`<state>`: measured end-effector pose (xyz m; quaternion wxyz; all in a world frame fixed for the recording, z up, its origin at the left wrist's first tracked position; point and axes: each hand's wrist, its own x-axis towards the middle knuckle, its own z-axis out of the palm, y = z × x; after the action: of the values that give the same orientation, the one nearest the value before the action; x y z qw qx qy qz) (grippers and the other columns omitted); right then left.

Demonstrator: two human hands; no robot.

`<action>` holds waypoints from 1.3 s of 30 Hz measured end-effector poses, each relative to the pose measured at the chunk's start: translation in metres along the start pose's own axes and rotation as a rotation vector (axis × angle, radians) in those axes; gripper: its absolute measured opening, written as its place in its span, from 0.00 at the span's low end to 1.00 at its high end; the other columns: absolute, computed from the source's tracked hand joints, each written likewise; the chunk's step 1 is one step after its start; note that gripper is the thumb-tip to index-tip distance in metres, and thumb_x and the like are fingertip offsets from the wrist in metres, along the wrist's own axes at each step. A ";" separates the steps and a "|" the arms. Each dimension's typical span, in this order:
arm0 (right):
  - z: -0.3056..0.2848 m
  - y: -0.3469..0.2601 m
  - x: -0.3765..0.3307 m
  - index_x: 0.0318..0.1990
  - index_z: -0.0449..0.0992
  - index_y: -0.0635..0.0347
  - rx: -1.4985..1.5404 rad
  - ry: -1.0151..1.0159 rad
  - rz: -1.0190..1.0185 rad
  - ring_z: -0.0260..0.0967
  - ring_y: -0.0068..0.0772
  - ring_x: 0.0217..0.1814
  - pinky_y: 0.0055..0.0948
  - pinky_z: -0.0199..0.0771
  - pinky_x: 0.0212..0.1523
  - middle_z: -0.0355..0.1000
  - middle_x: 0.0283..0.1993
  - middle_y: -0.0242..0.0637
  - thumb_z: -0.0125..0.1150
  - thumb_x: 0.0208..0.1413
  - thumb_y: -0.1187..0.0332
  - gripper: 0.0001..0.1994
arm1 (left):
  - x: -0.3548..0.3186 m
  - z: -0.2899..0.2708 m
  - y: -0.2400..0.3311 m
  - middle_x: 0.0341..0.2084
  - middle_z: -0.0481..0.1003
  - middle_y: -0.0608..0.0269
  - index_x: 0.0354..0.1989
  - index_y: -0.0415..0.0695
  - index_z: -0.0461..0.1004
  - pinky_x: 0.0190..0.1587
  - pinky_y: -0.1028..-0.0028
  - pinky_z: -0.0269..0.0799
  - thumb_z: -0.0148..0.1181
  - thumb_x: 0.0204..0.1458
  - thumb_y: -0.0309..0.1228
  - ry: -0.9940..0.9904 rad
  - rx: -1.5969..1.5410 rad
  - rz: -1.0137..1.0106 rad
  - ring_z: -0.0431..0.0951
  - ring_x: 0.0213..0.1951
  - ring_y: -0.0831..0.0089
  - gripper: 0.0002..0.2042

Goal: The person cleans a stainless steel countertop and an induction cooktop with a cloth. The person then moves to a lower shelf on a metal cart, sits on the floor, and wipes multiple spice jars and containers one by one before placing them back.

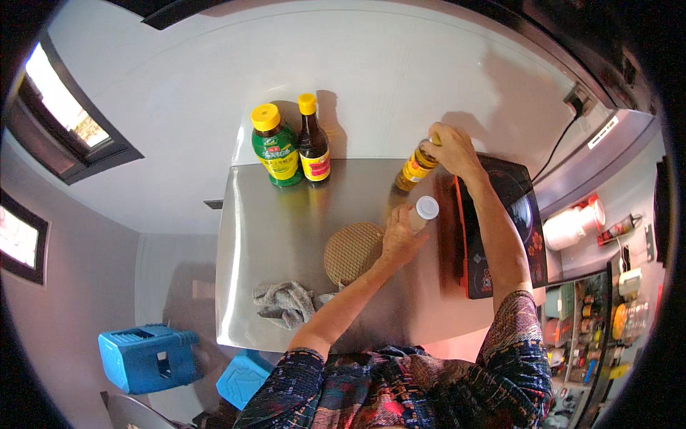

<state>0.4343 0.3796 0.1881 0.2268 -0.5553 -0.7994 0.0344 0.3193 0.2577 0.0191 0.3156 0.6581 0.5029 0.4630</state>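
Note:
My right hand (pixel 453 149) is closed around the top of a yellow-labelled bottle (pixel 416 170) near the back edge of the metal table. The bottle leans a little, and its cap is mostly hidden by my fingers. Closer to me, my left hand (pixel 401 242) grips a small container with a white round lid (pixel 426 207); my fingers cover part of its body. Just left of that hand lies a round woven mat (pixel 353 252). A crumpled grey cloth (pixel 286 303) rests by the front left of the table, partly behind my left forearm.
A green bottle with a yellow cap (pixel 277 150) and a dark sauce bottle (pixel 313 143) stand at the back left. On the right sits a black induction cooker (pixel 511 222), its cord (pixel 556 146) running to the wall. Blue plastic stools (pixel 148 357) stand at lower left.

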 end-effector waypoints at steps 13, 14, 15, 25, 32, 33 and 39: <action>0.087 -0.081 0.100 0.30 0.72 0.62 0.083 -0.121 -0.247 0.71 0.48 0.36 0.43 0.69 0.35 0.72 0.30 0.47 0.63 0.42 0.61 0.14 | 0.014 0.027 -0.014 0.50 0.65 0.44 0.55 0.37 0.61 0.54 0.57 0.63 0.68 0.40 0.33 -0.054 0.041 -0.020 0.65 0.53 0.45 0.32; 0.092 -0.081 0.103 0.29 0.72 0.63 0.073 -0.115 -0.265 0.70 0.48 0.35 0.42 0.69 0.34 0.72 0.29 0.47 0.64 0.42 0.61 0.14 | 0.014 0.029 -0.016 0.50 0.66 0.44 0.54 0.37 0.62 0.54 0.57 0.63 0.68 0.40 0.34 -0.058 -0.005 -0.019 0.65 0.53 0.46 0.32; 0.094 -0.085 0.104 0.28 0.71 0.64 0.068 -0.108 -0.285 0.70 0.48 0.33 0.42 0.68 0.34 0.71 0.27 0.48 0.64 0.42 0.61 0.14 | 0.014 0.029 -0.018 0.51 0.66 0.44 0.54 0.37 0.62 0.55 0.57 0.63 0.68 0.40 0.34 -0.062 -0.046 -0.019 0.65 0.54 0.46 0.32; 0.056 -0.085 0.081 0.59 0.63 0.59 0.278 -0.196 -0.141 0.69 0.47 0.50 0.40 0.66 0.52 0.67 0.55 0.51 0.57 0.50 0.46 0.33 | 0.021 -0.028 -0.018 0.43 0.71 0.50 0.50 0.42 0.67 0.50 0.58 0.65 0.71 0.35 0.33 0.275 0.043 0.070 0.69 0.46 0.50 0.30; 0.026 -0.042 -0.016 0.53 0.68 0.59 0.311 -0.522 -0.261 0.69 0.36 0.47 0.32 0.70 0.46 0.70 0.50 0.45 0.64 0.46 0.58 0.27 | 0.022 -0.060 -0.010 0.41 0.69 0.52 0.51 0.43 0.66 0.47 0.60 0.62 0.70 0.33 0.31 0.397 0.077 0.081 0.67 0.43 0.52 0.32; 0.030 -0.042 -0.029 0.53 0.69 0.59 0.409 -0.546 -0.245 0.69 0.36 0.46 0.32 0.70 0.46 0.71 0.49 0.45 0.64 0.46 0.59 0.26 | 0.021 -0.059 -0.008 0.41 0.69 0.53 0.52 0.43 0.65 0.47 0.60 0.62 0.70 0.32 0.30 0.391 0.071 0.091 0.67 0.42 0.52 0.32; 0.043 -0.036 -0.039 0.48 0.71 0.65 0.513 -0.418 -0.138 0.72 0.34 0.41 0.33 0.70 0.43 0.74 0.38 0.46 0.65 0.46 0.63 0.22 | -0.002 -0.071 0.016 0.49 0.66 0.51 0.54 0.43 0.65 0.53 0.59 0.61 0.69 0.36 0.31 0.519 0.054 -0.014 0.64 0.49 0.50 0.32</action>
<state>0.3965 0.3395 0.1479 0.1919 -0.4059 -0.8295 0.3322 0.2592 0.2476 0.0591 0.1615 0.5219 0.5838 0.6005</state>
